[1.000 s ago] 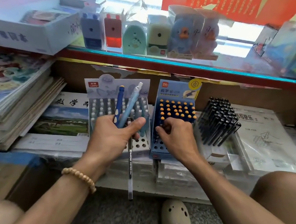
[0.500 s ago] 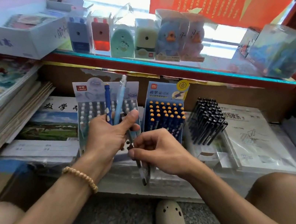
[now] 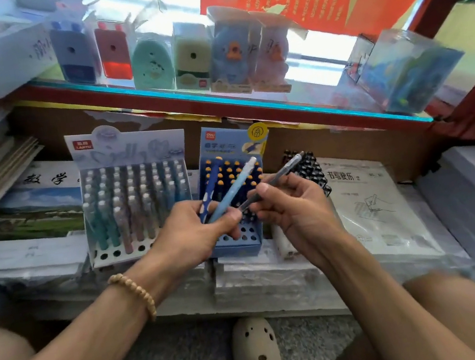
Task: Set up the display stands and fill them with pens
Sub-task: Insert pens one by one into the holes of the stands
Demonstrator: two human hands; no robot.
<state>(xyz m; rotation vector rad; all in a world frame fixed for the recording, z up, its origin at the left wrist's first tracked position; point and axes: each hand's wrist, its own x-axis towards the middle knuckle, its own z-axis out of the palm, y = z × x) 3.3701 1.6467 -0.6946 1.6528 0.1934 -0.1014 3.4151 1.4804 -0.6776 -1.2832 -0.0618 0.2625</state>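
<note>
My left hand [image 3: 198,232] grips two pens [image 3: 231,190], one dark blue, one light blue, in front of the blue stand [image 3: 225,150]. My right hand [image 3: 292,202] pinches one grey pen [image 3: 279,174]. Three filled stands line the shelf's back edge: pale stand [image 3: 135,192], blue, black rack [image 3: 310,168]. Six sharpeners [image 3: 152,62] stand on the glass shelf [image 3: 217,99] above.

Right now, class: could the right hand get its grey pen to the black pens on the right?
Probably yes. The right hand grips the grey pen just in front of the black pens, and nothing lies between them. The left hand, holding two blue pens, is off to the other side.
</note>
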